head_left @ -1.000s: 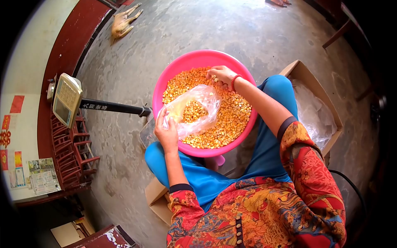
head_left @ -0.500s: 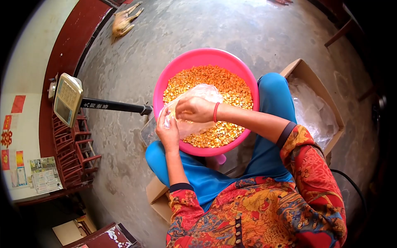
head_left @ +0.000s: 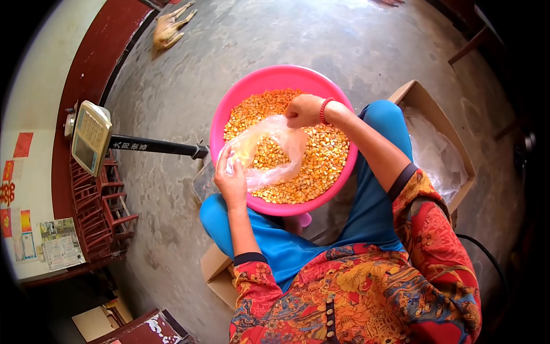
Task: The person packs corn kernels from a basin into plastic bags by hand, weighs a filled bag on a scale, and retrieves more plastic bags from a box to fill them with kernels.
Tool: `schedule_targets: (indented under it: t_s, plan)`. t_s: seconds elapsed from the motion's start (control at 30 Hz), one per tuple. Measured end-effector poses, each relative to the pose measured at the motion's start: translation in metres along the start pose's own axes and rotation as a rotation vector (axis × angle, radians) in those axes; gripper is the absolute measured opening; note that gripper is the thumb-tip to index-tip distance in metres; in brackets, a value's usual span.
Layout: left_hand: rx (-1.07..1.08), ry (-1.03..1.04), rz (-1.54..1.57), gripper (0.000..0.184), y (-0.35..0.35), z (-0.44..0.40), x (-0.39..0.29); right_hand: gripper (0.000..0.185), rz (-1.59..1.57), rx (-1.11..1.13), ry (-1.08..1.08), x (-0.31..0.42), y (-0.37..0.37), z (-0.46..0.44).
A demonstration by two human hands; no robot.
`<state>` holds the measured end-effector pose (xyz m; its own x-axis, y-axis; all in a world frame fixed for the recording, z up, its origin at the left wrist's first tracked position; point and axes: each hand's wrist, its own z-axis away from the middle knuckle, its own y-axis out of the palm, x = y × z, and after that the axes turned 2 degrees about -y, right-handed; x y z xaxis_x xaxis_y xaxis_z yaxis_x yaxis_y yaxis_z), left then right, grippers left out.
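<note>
At far left, the scale [head_left: 91, 140] stands with its display tilted; red chairs [head_left: 109, 212] are just beyond it along the wall. A dog [head_left: 167, 33] lies on its side on the floor, well apart from the work.

The left hand [head_left: 231, 184] is at the near left of the pink basin [head_left: 281, 78], its thumb and fingers closed on the edge of a clear plastic bag [head_left: 293, 146]. The bag lies between the two hands, spread over the corn [head_left: 323, 166] in the basin, with kernels showing within its opening.

The right hand [head_left: 305, 110] is at the bag's far right edge, above the corn, fingers curled inward; whether it grips anything cannot be told. A red bracelet [head_left: 325, 110] circles that wrist.

At right, a cardboard box [head_left: 435, 112] contains crumpled clear plastic [head_left: 435, 152], beside the person's knee.
</note>
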<state>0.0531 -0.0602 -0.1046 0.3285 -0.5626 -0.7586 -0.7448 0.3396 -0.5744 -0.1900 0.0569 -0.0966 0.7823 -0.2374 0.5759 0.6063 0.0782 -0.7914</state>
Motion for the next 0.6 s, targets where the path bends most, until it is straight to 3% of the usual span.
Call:
schedule_targets:
  t_s: [0.03,0.1,0.13,0.23,0.3,0.37,0.4,0.5,0.57,0.6]
  plan:
    - [0.000,0.015,-0.016,0.035,0.000,0.000,0.001,0.028,-0.002,-0.001,0.000,0.004,-0.003,0.002]
    - [-0.003,0.030,-0.035,0.035,-0.001,0.000,0.004,0.027,-0.475,-0.175,-0.213,0.011,-0.007,0.005]
    - [-0.005,0.034,-0.018,0.034,-0.001,0.000,0.006,0.025,-0.627,-0.113,-0.260,0.016,-0.010,0.005]
    - [0.002,0.028,-0.010,0.034,-0.002,0.001,0.004,0.024,-0.527,-0.126,-0.270,0.018,-0.006,0.000]
    - [0.012,0.020,-0.016,0.034,-0.002,0.001,0.003,0.026,-0.383,-0.204,-0.241,0.009,-0.002,-0.002]
    - [0.002,0.025,-0.016,0.034,-0.002,0.001,0.006,0.028,-0.816,-0.187,-0.084,0.007,-0.007,0.003]
    - [-0.001,0.023,-0.014,0.034,-0.002,0.001,0.003,0.030,-0.844,-0.175,-0.008,0.002,-0.012,0.003]
    - [0.026,-0.044,0.006,0.035,-0.003,0.002,-0.003,0.021,-0.307,-0.490,-0.026,-0.025,0.004,-0.007]
    - [0.015,-0.011,-0.001,0.035,-0.002,0.001,0.000,0.015,0.153,-0.400,0.104,-0.033,0.016,-0.007]
    - [0.016,-0.011,0.002,0.035,-0.001,0.000,0.000,0.016,0.218,-0.421,0.138,-0.029,0.022,-0.004]
